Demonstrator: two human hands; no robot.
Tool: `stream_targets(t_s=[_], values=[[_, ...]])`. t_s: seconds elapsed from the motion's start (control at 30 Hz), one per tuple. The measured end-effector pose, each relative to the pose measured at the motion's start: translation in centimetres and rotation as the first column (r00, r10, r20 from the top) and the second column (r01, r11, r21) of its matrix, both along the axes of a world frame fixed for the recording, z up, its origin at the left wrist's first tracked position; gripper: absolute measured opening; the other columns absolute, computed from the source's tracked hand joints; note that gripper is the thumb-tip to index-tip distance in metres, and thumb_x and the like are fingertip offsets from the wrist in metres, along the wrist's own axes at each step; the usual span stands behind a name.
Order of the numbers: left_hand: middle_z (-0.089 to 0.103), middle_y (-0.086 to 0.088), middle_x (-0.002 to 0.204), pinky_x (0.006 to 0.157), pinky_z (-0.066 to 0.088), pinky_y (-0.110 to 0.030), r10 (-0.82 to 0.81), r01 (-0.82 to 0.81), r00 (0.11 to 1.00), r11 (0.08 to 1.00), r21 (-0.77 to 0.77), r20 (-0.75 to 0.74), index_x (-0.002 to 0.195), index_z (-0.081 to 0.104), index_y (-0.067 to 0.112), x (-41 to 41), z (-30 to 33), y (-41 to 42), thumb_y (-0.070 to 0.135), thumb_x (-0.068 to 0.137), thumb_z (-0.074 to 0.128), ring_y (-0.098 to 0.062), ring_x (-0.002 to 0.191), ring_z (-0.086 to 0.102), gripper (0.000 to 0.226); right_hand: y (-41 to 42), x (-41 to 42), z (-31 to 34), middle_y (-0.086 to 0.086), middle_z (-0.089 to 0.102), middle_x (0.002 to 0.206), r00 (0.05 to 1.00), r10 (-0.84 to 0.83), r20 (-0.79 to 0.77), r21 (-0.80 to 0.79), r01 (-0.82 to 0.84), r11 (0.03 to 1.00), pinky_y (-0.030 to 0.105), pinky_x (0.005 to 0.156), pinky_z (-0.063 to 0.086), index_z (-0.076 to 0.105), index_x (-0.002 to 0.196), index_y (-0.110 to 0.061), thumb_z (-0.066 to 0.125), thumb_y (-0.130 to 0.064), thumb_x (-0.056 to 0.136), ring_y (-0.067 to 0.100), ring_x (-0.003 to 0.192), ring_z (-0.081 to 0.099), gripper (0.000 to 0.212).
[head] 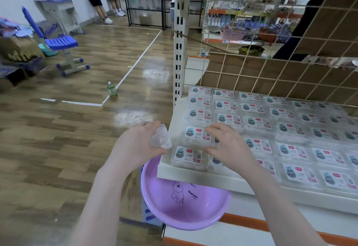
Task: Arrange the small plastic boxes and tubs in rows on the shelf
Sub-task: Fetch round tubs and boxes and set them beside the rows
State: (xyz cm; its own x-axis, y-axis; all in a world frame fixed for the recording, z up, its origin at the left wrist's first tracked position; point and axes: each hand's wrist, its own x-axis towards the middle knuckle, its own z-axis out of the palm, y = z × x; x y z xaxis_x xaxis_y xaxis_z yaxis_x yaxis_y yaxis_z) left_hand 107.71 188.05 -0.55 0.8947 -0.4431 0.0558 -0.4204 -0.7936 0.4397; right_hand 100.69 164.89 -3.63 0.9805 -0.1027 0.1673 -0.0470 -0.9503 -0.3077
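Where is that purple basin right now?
In the head view, the purple basin sits low in the middle, under the front left corner of the white shelf of boxes, between the person's forearms.

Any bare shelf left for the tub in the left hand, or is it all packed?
One bare strip: the shelf's left edge, between the upright post and the first column of labelled boxes. The left hand holds the clear tub right beside it. Rightward, boxes sit edge to edge. The right hand rests on them.
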Motion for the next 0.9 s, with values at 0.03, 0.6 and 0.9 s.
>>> stream_targets(t_s=[0.03, 0.6, 0.9], values=[[0.053, 0.006, 0.129, 0.090, 0.042, -0.031, -0.005, 0.005, 1.000, 1.000, -0.004, 0.002, 0.138, 0.042, 0.029, 0.0, 0.0, 0.1, 0.043, 0.070, 0.076, -0.018, 0.118, 0.049, 0.078, 0.2, 0.2, -0.1, -0.006, 0.047, 0.135, 1.000, -0.017, 0.004, -0.010, 0.017, 1.000, 0.030, 0.099, 0.037, 0.051, 0.133, -0.021, 0.067, -0.027, 0.080, 0.016, 0.125, 0.040, 0.056], [0.044, 0.012, 0.139, 0.089, 0.035, -0.023, -0.292, 0.290, 0.955, 0.955, 0.061, 0.044, 0.143, 0.033, 0.033, 0.4, 1.0, 0.2, 0.046, 0.075, 0.071, -0.015, 0.123, 0.043, 0.079, 1.4, -1.3, -0.3, 0.006, 0.055, 0.131, 0.966, -0.234, 0.107, 0.120, 0.221, 0.968, 0.033, 0.096, 0.038, 0.055, 0.128, -0.008, 0.067, -0.021, 0.084, 0.025, 0.118, 0.052, 0.047], [0.043, 0.009, 0.140, 0.099, 0.034, -0.024, -0.402, 0.394, 0.913, 0.914, 0.100, 0.075, 0.144, 0.031, 0.030, -2.3, 1.4, -4.1, 0.047, 0.078, 0.069, -0.014, 0.127, 0.040, 0.078, -4.0, -7.8, 0.0, 0.007, 0.053, 0.133, 0.913, -0.406, 0.043, 0.079, 0.402, 0.912, 0.031, 0.096, 0.036, 0.052, 0.132, -0.009, 0.059, -0.026, 0.091, 0.025, 0.121, 0.049, 0.045]])
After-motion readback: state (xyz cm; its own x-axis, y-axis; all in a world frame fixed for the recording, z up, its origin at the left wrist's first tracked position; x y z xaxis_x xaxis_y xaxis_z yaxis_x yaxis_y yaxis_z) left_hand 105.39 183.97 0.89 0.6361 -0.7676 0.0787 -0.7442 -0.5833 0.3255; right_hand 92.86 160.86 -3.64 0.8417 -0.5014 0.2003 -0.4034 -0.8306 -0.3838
